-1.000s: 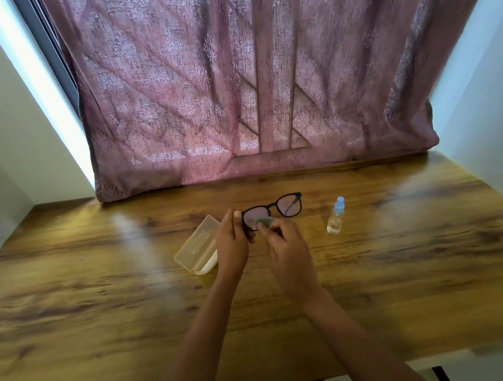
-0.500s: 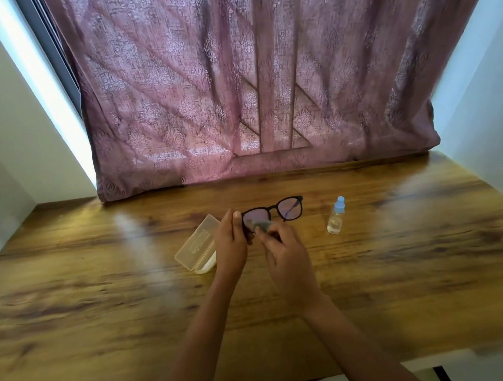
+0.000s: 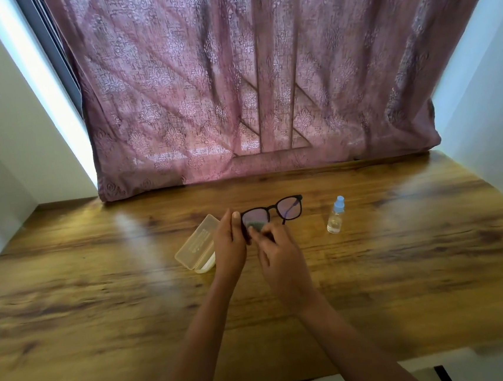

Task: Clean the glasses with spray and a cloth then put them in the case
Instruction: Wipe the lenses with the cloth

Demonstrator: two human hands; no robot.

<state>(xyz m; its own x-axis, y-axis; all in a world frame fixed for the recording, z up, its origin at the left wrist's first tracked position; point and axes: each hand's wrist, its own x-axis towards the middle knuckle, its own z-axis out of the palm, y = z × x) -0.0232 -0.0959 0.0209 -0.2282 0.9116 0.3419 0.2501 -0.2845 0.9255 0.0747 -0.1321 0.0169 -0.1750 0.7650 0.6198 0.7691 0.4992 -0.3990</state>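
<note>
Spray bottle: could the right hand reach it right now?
Likely yes: only table lies between the right hand and the spray bottle, though it pinches the cloth on the glasses.

Black-framed glasses (image 3: 273, 208) held up, lenses facing us, left hand (image 3: 229, 247) pinching one end. Small grey-green cloth (image 3: 256, 226) pressed on that lens by the right hand (image 3: 281, 261). Clear spray bottle (image 3: 335, 215), blue cap, upright at their 3 o'clock. Pale translucent case (image 3: 198, 244) lies at 8 o'clock.
</note>
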